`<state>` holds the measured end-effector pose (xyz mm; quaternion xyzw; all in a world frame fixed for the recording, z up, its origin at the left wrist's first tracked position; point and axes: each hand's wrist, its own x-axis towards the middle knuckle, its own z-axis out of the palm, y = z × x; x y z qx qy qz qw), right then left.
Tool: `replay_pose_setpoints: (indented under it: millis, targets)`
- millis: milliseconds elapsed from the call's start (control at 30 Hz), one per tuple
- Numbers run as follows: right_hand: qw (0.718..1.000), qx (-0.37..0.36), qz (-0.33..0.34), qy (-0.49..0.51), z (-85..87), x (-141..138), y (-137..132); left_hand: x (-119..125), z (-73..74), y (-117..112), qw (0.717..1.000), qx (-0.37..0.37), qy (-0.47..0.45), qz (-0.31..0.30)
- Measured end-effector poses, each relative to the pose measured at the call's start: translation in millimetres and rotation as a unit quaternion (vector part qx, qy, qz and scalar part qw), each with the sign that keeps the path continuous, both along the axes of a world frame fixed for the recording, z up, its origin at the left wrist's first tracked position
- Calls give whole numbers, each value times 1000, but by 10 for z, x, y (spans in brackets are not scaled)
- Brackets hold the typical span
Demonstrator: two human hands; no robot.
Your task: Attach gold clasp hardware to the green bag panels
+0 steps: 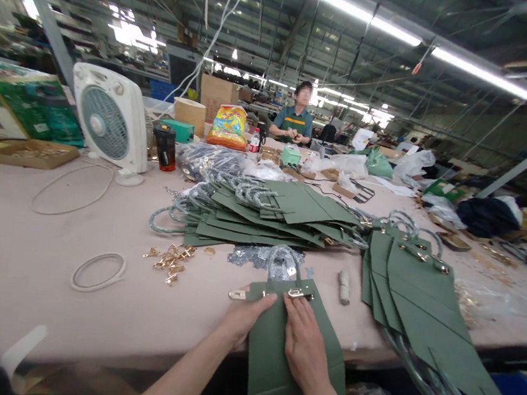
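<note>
A green bag panel (267,358) with a plastic-wrapped loop handle (286,249) lies over the table's front edge. My left hand (249,317) is closed on its left upper edge, thumb on top and other fingers mostly hidden. Beside that hand a gold metal clasp piece (238,295) juts out past the panel's edge. My right hand (302,333) rests flat on the panel, its fingertips touching just under a gold metal fitting (298,293) at the handle's base. Behind the handle lies a heap of small clear plastic-like pieces (251,255).
Stacked green panels with handles (261,216) lie beyond my hands; more panels (425,288) overhang the edge at right. Gold fittings (173,260), a tape roll (98,272) and a small wrapped roll (343,288) are nearby. A fan (110,118) stands left; a person (294,121) sits opposite.
</note>
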<state>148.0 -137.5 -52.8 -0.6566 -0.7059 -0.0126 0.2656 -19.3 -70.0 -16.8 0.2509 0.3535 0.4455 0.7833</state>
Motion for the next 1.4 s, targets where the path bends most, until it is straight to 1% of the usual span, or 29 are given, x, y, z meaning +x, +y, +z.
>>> replay_pose_setpoints:
  millis: [100,233,300,367,467,533,667,733,800,933,1067,1133,1267,1400]
  targets:
    - [1000,4,-3,1,88,-38,-24,11,1,-2,1000,0,4,3]
    - [1000,-10,-11,1,194,-91,-17,-45,-23,62,999,-4,-15,-39]
    - [1000,-11,-16,1,230,-120,-18,-71,-11,87,998,0,-21,-58]
    - [1000,-11,-19,2,249,-143,-28,-80,14,95,998,-1,-24,-65]
    - [1000,-9,-16,16,235,-143,-55,-68,42,82,998,-12,-18,-52]
    - [999,8,-16,42,186,-108,-68,-59,39,68,999,-17,-16,-43]
    - [990,62,-71,109,49,42,-26,-67,-3,51,998,-32,-32,-49]
    - [983,78,-94,135,22,135,35,-78,-20,47,997,-35,-41,-50]
    - [978,92,-96,159,43,219,104,-86,-26,41,997,-34,-49,-49]
    - [968,112,-110,197,145,328,209,-84,-4,15,997,-31,-50,-46]
    - [961,114,-130,216,195,382,268,-75,58,-13,997,-36,-56,-48]
    - [956,102,-143,235,197,405,292,-79,96,-21,996,-42,-65,-55]
    - [938,66,-176,291,190,446,329,-92,138,-19,991,-65,-65,-102]
    - [930,47,-166,325,180,480,354,-61,111,2,984,-103,-63,-134]
